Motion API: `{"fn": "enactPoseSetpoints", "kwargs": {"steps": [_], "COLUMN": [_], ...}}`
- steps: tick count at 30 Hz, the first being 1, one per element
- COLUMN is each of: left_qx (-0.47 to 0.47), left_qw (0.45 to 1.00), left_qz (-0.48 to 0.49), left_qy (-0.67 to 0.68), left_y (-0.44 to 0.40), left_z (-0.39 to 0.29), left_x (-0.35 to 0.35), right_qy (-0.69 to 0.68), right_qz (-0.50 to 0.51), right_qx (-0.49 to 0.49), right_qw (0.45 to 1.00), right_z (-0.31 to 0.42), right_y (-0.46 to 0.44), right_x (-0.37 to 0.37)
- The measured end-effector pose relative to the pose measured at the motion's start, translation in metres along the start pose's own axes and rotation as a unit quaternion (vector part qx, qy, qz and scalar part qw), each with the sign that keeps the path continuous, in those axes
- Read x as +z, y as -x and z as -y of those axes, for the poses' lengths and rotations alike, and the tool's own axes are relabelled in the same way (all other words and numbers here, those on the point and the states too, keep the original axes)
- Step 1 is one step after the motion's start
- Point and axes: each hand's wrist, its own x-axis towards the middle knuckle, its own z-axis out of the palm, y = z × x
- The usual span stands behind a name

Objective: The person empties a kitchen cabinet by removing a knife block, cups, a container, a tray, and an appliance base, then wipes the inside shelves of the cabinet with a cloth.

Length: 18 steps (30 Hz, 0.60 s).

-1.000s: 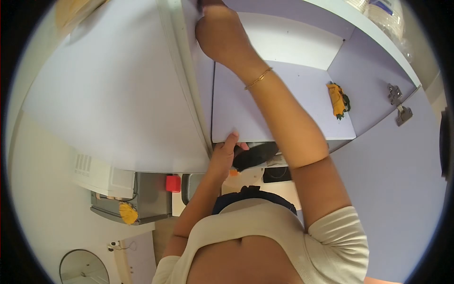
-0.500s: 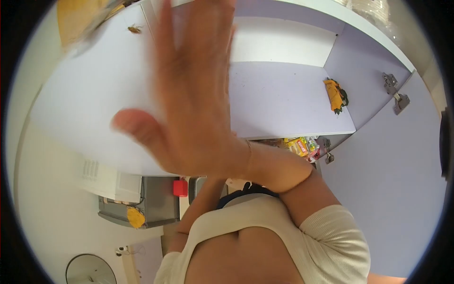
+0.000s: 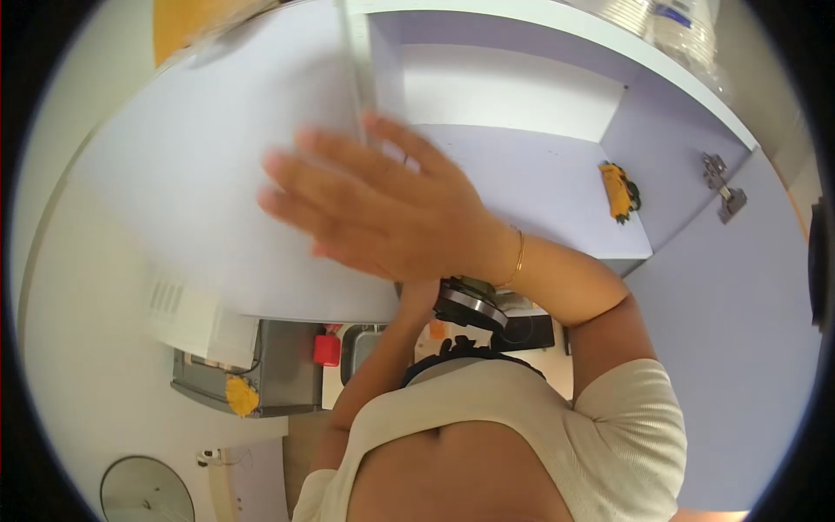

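My right hand (image 3: 391,204) is raised with its fingers stretched out and apart, back towards me, holding nothing. Its fingertips lie over the white cabinet door (image 3: 217,191) on the left; blur hides whether they touch it. A thin bracelet (image 3: 520,257) circles the right wrist. My left hand (image 3: 422,296) is mostly hidden behind the right one, so its fingers do not show. Just right of it is a dark round object with a metal band (image 3: 470,306). Behind the right hand is the open cabinet's shelf (image 3: 531,183), with a crumpled orange-and-green thing (image 3: 619,191) at its right end.
Another open door (image 3: 722,348) hangs on a metal hinge (image 3: 724,187) at the right. Clear plastic-wrapped stacks (image 3: 683,30) sit on top of the cabinet. Below are a white microwave-like box (image 3: 196,317), a grey fridge-like unit (image 3: 291,370), a red container (image 3: 327,351) and a sink (image 3: 358,348).
My right hand has dropped and swung leftward from pointing upward. The view has shifted. A small brown insect-like thing on the left door no longer shows, nor do the packets below the shelf.
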Motion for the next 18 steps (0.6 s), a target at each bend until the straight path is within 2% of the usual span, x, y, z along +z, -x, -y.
{"fn": "enactPoseSetpoints", "kwargs": {"steps": [2, 3, 4, 5, 6, 8, 10, 11, 13, 17, 18], "left_qx": [0.036, 0.047, -0.009, -0.066, -0.070, -0.047, -0.016, -0.043, -0.073, -0.031, -0.018], "left_qw": [0.999, 0.999, 0.999, 0.993, 0.992, 0.994, 0.996, 0.994, 0.992, 0.994, 0.996], "left_qz": [0.015, 0.020, 0.016, 0.013, 0.011, 0.014, 0.018, 0.020, 0.023, 0.012, 0.002], "left_qy": [0.007, 0.010, -0.045, -0.100, -0.105, -0.096, -0.092, -0.095, -0.095, -0.100, -0.091], "left_y": [0.005, 0.005, 0.003, 0.002, 0.006, 0.002, -0.001, 0.001, 0.002, -0.002, -0.001], "left_z": [-0.009, -0.012, -0.012, -0.012, -0.017, -0.007, -0.009, -0.013, -0.013, -0.009, -0.009], "left_x": [0.001, -0.001, -0.005, -0.008, -0.004, -0.005, -0.007, -0.006, -0.006, -0.004, -0.003], "right_qy": [-0.067, -0.067, -0.066, -0.062, -0.055, -0.024, -0.080, -0.074, -0.062, -0.016, -0.015], "right_qz": [0.089, 0.191, 0.289, 0.177, 0.064, 0.120, 0.218, 0.219, 0.311, 0.218, 0.223], "right_qx": [-0.003, 0.085, 0.172, 0.214, 0.254, 0.396, 0.511, 0.514, 0.543, 0.562, 0.565], "right_qw": [0.994, 0.976, 0.939, 0.959, 0.964, 0.910, 0.828, 0.826, 0.778, 0.798, 0.795], "right_z": [-0.012, -0.024, -0.040, -0.059, -0.080, -0.117, -0.150, -0.162, -0.182, -0.211, -0.215], "right_y": [0.041, 0.054, 0.064, 0.085, 0.109, 0.137, 0.173, 0.184, 0.206, 0.227, 0.232], "right_x": [-0.004, -0.010, -0.014, -0.010, -0.004, -0.001, -0.002, -0.005, -0.009, -0.003, -0.003]}}
